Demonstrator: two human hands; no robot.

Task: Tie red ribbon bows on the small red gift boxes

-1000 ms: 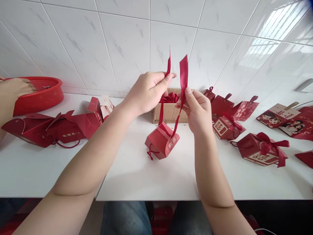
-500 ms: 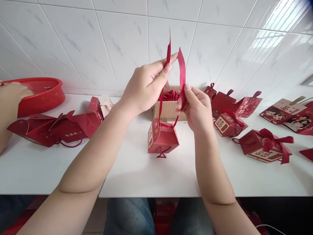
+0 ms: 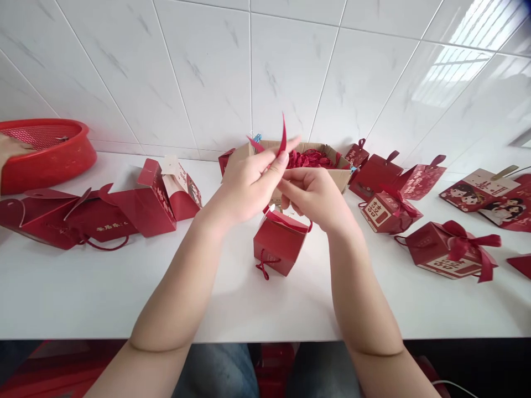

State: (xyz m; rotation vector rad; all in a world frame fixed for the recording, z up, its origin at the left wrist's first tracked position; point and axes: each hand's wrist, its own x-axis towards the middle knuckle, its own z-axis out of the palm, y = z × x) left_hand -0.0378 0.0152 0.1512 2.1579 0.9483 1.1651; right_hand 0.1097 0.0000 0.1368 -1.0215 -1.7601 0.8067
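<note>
A small red gift box hangs or rests just above the white table, tilted, with a twisted cord loop on its front. Above it, my left hand pinches a red ribbon between thumb and fingers, its pointed ends sticking up past the hand. My right hand is against the left hand's fingertips, its fingers closed around the lower part of the ribbon, which is mostly hidden there. Behind the hands, a cardboard box holds a heap of red ribbons.
At left, a person's hand reaches into a red plastic basket. Red open boxes line the table's left side. Bow-tied boxes and flat printed cartons lie right. A tiled wall rises behind.
Both my hands have come down and closer together with the ribbon. The small box has turned, and its printed side no longer shows. The other person's hand has shifted left in view.
</note>
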